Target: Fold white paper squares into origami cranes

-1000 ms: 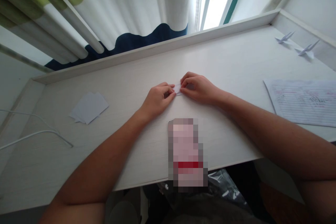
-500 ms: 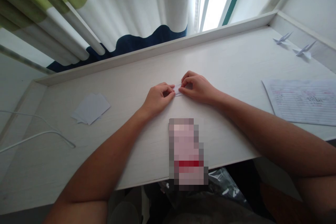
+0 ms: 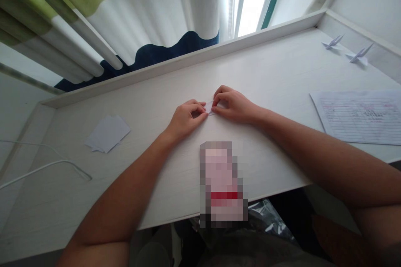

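Observation:
A small piece of white paper (image 3: 209, 107) lies between my two hands on the white desk (image 3: 163, 183). My left hand (image 3: 190, 115) pinches its left end, thumb and fingers closed on it. At the other end, my right hand (image 3: 231, 103) grips the paper between thumb and curled fingers. The fingers cover much of the paper, so its exact folds are hard to make out. A pixelated, pinkish oblong thing (image 3: 219, 175) lies below the hands at the desk's front edge.
Several loose white paper sheets (image 3: 108, 133) lie at the left, near a white cable (image 3: 62, 162). Two folded paper figures (image 3: 360, 54) stand at the back right. A lined, written-on notebook (image 3: 360, 114) lies on the right. A raised ledge (image 3: 188, 60) borders the back, below a curtain (image 3: 150, 12).
Both hands keep hold of the paper; the fingers shift only slightly. The whole view has moved a little.

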{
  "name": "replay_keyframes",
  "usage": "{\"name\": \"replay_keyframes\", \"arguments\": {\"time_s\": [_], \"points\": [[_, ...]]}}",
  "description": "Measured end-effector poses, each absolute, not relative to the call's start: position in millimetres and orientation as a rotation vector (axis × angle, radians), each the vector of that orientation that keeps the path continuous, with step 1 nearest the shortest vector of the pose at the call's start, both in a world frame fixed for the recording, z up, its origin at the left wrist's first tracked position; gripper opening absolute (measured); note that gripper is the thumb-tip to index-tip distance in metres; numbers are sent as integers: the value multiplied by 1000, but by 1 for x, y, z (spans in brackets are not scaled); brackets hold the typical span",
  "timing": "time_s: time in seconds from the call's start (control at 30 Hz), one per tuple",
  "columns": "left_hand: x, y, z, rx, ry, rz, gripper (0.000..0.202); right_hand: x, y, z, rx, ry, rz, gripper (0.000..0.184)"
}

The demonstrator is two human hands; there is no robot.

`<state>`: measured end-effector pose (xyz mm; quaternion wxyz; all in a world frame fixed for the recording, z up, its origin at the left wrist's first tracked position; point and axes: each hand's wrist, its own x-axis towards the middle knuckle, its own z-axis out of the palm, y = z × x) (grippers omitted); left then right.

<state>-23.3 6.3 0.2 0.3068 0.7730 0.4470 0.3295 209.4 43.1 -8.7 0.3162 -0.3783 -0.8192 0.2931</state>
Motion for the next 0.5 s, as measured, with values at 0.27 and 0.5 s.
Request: {"name": "replay_keyframes", "arguments": {"time_s": [0.27, 0.5], "points": [[-29, 8, 1, 2109, 1095, 843, 16, 212, 44, -10, -876, -2264, 763, 10], [-33, 10, -2, 2164, 1050, 862, 9, 208, 46, -12, -945, -2270, 754, 12]]}}
